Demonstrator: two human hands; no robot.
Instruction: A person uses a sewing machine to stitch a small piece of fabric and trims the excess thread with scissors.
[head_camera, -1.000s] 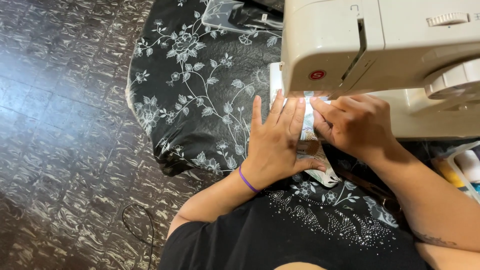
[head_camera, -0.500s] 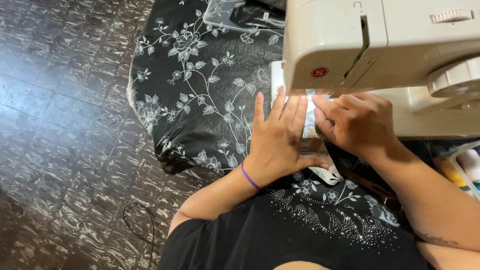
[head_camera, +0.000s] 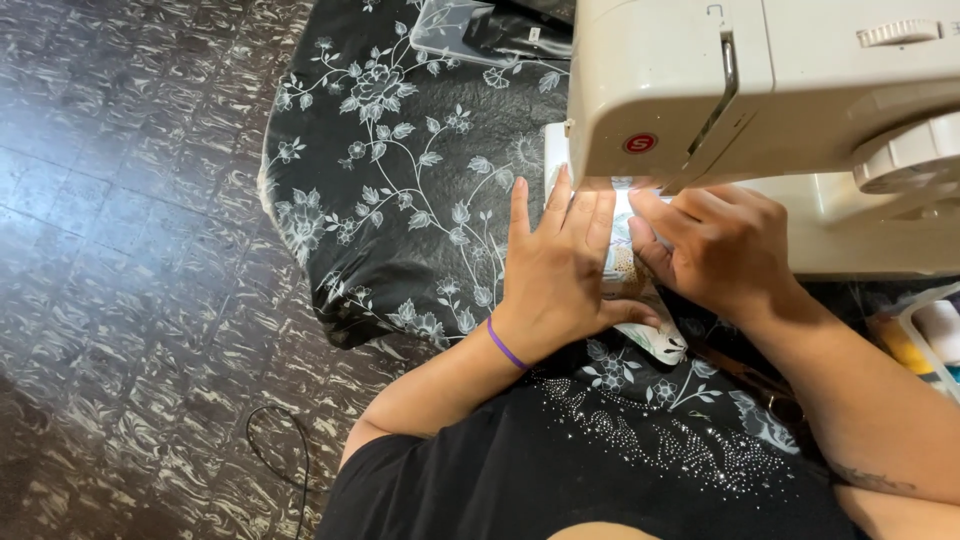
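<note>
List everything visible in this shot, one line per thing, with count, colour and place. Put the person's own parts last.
cream plastic sewing machine: one, cream with a red round badge, top right on the table.
black tablecloth with white flower print: one, black and white, draped over the table, centre.
small pale printed fabric piece: one, whitish with a coloured print, under both hands at the machine's needle area.
clear plastic piece: one, transparent, top centre on the tablecloth.
dark marbled tile floor: dark grey, left side.
thin black cord: one, on the floor, bottom left.
purple wristband: one, on the left wrist.
left hand: flat on the fabric piece, fingers spread.
right hand: on the fabric beside the needle area.
</note>
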